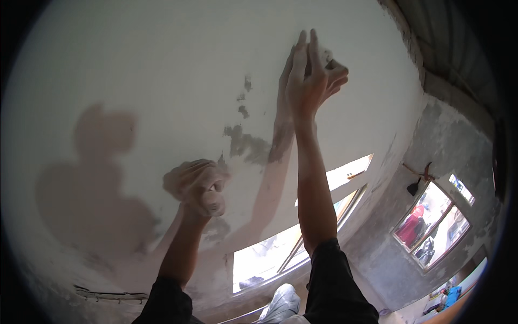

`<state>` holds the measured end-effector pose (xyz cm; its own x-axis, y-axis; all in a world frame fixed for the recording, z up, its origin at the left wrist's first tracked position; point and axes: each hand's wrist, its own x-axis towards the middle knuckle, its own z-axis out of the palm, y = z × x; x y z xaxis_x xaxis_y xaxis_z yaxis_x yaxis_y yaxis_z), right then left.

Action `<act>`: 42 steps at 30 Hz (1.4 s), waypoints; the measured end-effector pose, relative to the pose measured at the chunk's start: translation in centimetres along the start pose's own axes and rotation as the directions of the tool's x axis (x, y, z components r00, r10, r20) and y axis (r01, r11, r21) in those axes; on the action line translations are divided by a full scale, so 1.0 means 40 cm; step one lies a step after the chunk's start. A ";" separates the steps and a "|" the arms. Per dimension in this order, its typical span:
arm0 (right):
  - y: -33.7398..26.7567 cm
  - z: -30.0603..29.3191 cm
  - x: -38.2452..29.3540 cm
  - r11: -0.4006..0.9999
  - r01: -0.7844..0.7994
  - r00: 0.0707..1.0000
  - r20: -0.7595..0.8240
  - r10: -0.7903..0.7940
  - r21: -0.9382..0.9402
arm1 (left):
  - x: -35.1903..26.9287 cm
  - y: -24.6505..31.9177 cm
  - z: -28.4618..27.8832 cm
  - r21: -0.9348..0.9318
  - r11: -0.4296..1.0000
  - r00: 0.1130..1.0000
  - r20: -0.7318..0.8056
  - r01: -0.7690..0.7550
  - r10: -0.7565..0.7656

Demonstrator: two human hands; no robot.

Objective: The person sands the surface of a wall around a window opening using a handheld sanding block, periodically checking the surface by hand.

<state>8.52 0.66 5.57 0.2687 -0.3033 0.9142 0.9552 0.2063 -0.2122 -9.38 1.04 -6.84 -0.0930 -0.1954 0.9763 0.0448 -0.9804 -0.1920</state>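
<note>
A white-coated plaster wall (182, 52) with rough grey patches (249, 146) fills most of the view. Raised high against it is my right hand (309, 79), two fingers pointing up and the others bent; something pale shows beside the fingers, too unclear to name. My left hand (198, 188) is lower and to the left, close to the wall, its fingers curled and whitish with dust. Whether it holds anything is hidden by the curl and blur. Shadows of my head and arms fall on the wall.
Below my arms is a bright window opening (267, 259). On the grey wall at right are a framed window (433, 224), with people beyond it, and a dark tool (413, 187) hanging above. A rail with hooks (109, 295) is at lower left. Ribbed roofing (457, 44) shows at upper right.
</note>
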 end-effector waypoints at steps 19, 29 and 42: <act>-0.004 -0.019 -0.120 0.997 0.042 0.999 0.021 -0.041 -0.058 | -0.007 -0.010 0.026 -0.129 0.991 0.999 -0.026 0.034 -0.038; -0.036 0.023 -0.043 0.997 0.081 0.997 0.012 -0.081 0.009 | 0.022 0.008 0.083 -0.165 0.985 0.991 -0.112 0.051 -0.070; -0.051 -0.010 -0.120 0.986 0.098 0.988 0.109 -0.113 0.136 | -0.022 -0.023 0.013 -0.048 0.992 0.989 -0.077 0.119 -0.122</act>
<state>5.32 1.31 1.46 0.1436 -0.2218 0.9645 0.9511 0.3003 -0.0725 -8.81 2.15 -7.47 -0.1742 -0.0753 0.9818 -0.0146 -0.9968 -0.0790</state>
